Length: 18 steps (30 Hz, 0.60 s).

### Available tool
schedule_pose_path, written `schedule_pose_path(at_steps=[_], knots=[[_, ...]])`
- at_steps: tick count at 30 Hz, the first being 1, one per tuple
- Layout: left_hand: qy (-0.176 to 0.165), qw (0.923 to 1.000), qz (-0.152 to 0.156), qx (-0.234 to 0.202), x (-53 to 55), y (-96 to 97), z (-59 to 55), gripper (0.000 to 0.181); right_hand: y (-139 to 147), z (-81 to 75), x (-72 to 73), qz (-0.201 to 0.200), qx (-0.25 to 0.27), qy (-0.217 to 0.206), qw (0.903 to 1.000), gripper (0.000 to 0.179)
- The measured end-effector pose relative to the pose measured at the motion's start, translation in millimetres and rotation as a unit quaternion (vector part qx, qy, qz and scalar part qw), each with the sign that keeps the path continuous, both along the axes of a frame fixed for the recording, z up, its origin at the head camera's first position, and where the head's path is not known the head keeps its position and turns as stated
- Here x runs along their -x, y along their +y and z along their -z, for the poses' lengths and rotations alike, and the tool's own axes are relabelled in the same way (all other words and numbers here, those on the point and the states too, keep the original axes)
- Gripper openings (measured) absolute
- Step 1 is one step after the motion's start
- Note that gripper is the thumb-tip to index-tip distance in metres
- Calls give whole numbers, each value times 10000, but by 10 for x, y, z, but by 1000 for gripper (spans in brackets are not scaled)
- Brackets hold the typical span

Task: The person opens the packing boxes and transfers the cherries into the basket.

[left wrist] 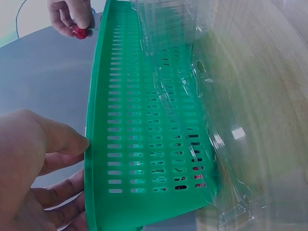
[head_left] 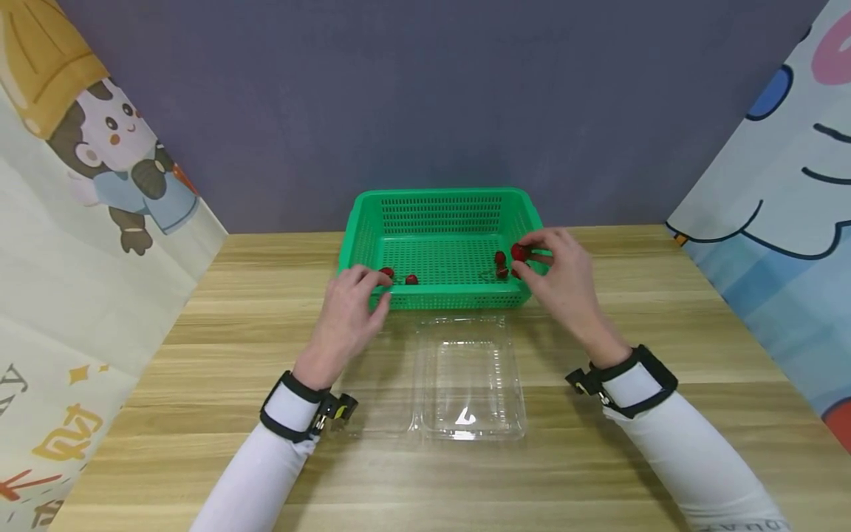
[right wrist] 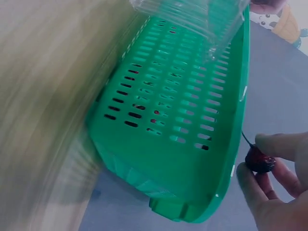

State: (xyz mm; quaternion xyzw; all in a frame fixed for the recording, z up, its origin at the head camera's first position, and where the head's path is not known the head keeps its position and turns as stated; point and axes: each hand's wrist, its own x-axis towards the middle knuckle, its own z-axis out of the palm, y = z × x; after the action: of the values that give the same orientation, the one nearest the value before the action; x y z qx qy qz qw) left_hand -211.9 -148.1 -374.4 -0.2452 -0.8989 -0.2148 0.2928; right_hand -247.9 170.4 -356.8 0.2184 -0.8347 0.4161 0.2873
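Observation:
My right hand (head_left: 561, 277) pinches a dark red cherry (head_left: 518, 253) between thumb and fingers above the right end of a green plastic basket (head_left: 439, 298). Its thin stem shows in the right wrist view, where the held cherry (right wrist: 260, 160) hangs just beyond the rim. Over the basket's front left corner is my left hand (head_left: 349, 307), thumb and fingers apart. Close to its fingertips lie one cherry (head_left: 386, 273) and a second cherry (head_left: 411, 279) inside the basket. In the left wrist view the left thumb (left wrist: 72, 139) overlaps the rim, and nothing shows between the fingers.
Several more cherries (head_left: 501, 272) lie in the basket's right end, below the right hand. In front of the basket, a clear plastic clamshell box (head_left: 468, 388) stands opened on the wooden table (head_left: 253, 355). A dark grey wall (head_left: 432, 96) rises behind.

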Motion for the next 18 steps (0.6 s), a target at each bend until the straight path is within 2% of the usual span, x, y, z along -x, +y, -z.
schedule_pose_path(at_steps=[5,9,13,18], knots=[[-63,10000,-16,31,-5,-3,-5,13,34,51,-4,51,-494,-195,9986,27],[-30,10000,25,64,-15,-17,2,14,61,95,-15,-61,-747,-65,9972,22],[-23,9999,130,76,-27,-48,13,15,116,142,-29,-159,-811,118,9965,15],[-51,9998,180,-43,-30,-118,37,18,237,175,-70,-55,-851,5,9964,8]])
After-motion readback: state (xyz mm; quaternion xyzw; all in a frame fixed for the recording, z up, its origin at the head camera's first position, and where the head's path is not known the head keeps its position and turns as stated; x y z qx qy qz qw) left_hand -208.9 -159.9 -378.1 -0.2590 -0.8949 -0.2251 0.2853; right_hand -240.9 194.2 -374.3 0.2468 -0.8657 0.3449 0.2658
